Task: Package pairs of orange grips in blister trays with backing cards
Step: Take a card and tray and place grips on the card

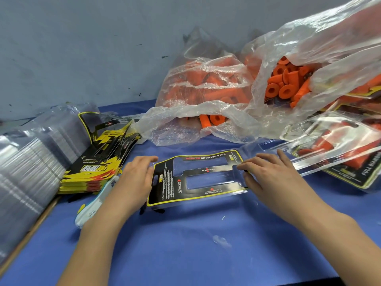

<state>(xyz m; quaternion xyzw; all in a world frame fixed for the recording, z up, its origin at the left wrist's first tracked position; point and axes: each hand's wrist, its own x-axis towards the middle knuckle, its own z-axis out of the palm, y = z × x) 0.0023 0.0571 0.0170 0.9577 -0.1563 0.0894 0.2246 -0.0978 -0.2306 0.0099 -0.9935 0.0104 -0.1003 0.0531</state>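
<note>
On the blue worktop [185, 244] a black-and-yellow backing card [162, 188] lies flat in the middle, seated in a clear blister tray [206, 200] whose two long pockets hold nothing. The left hand [136, 178] rests at the card's left end with its fingers [147, 159] loosely extended over the far left corner, touching the edge rather than curling round it. The right hand [266, 172] lies at the right end, its fingers [245, 167] stretched flat and pressing on the card's right edge; neither hand grips anything. Far behind the tray, two crumpled clear plastic bags sit side by side: the middle bag [198, 96] is full of orange grips [214, 119], a few of them showing at its open mouth near the worktop, and the right bag [321, 50] gapes toward the camera, showing more grips [286, 83] with round flanged ends. At the right, finished packs [338, 153] lie overlapped, each with orange grips under clear plastic over a printed card. To the left of the hands stands a leaning stack of spare cards [97, 162], and farther left a big stack of nested empty trays [26, 162]. A white and teal tool [94, 205] lies just near of the card stack, partly hidden by the left forearm; what it is cannot be told.
</note>
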